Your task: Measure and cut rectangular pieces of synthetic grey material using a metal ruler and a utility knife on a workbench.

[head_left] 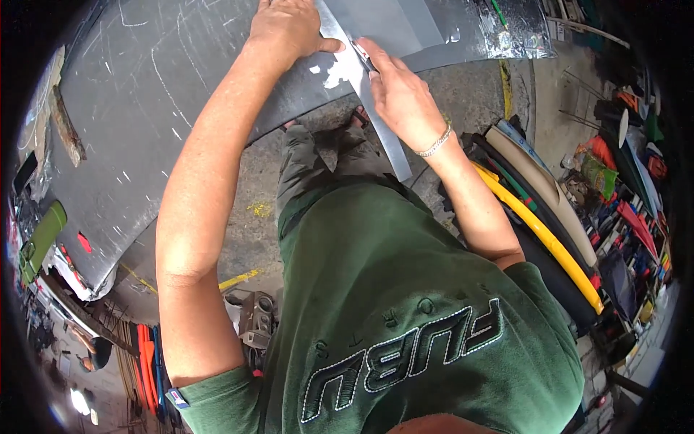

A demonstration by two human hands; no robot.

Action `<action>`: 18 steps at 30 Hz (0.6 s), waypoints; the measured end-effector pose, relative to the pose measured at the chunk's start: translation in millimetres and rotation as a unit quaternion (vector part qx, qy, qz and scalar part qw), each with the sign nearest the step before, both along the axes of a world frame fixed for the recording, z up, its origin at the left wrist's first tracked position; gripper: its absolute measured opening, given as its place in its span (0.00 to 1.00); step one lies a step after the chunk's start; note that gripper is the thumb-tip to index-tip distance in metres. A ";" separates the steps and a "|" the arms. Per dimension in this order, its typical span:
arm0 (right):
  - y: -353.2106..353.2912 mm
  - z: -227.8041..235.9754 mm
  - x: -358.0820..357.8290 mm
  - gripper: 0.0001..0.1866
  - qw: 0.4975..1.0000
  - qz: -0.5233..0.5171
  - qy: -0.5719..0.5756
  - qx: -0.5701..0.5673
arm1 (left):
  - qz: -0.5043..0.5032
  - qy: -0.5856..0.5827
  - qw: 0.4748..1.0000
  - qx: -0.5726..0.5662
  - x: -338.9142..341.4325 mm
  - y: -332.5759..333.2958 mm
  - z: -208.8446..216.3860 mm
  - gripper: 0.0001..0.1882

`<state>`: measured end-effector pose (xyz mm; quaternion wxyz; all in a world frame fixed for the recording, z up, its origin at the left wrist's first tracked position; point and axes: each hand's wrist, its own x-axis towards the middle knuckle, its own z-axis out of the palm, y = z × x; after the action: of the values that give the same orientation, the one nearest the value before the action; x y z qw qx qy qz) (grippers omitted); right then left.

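The spread left hand (290, 30) is bracing the ruler (390, 145); the right hand (405, 98) is gripping, seemingly, a cutter (363, 53), best kept hugging that straight edge.

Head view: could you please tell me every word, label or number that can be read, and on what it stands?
Green shirt: large outlined letters and smaller dark letters; wording not copied here.
Left sleeve tag: too small to read.
Elsewhere: nothing I can read.

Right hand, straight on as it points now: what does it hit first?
The right hand would probably meet the metal straightedge first, then the left hand; depth is unclear.
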<state>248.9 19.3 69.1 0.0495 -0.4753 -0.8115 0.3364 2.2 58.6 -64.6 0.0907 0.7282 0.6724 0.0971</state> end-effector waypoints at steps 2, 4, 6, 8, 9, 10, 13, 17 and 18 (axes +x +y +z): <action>-5.2 0.4 3.6 0.29 1.000 -0.003 -0.009 -0.025 | -0.024 -0.123 0.964 0.236 -7.2 0.8 -30.2 0.67; -5.2 -5.1 43.4 0.29 0.997 -0.063 -0.049 -0.016 | -0.056 -0.015 0.998 -0.013 63.6 12.6 58.0 0.67; -12.6 1.4 20.0 0.29 0.999 -0.016 -0.019 -0.026 | -0.037 -0.110 0.989 0.090 -2.8 15.2 -31.2 0.68; -15.5 -3.2 15.0 0.29 1.000 0.006 0.002 -0.018 | -0.049 -0.223 0.954 0.194 -28.9 1.9 -68.1 0.68; -16.8 -5.9 18.5 0.29 1.000 0.002 -0.001 -0.020 | -0.062 -0.248 0.956 0.145 -28.8 2.7 -67.7 0.68; -19.1 -6.2 21.9 0.29 1.000 -0.007 -0.005 -0.027 | -0.077 -0.272 0.954 0.094 -27.1 2.9 -59.9 0.68; -13.4 -0.9 26.0 0.29 0.998 -0.029 -0.020 -0.045 | -0.121 -0.329 0.936 0.003 -5.8 2.3 13.6 0.68; -12.7 -0.7 35.0 0.30 1.000 -0.019 0.001 -0.006 | 0.010 0.105 0.968 -0.226 52.4 12.9 121.5 0.69; -14.9 -6.2 39.9 0.30 1.000 -0.026 -0.002 0.002 | 0.011 0.105 0.969 -0.224 52.6 11.7 121.0 0.69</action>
<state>288.8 4.4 62.9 0.0577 -0.4964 -0.7999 0.3323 54.8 70.2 56.4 0.1795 0.6880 0.6907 -0.1315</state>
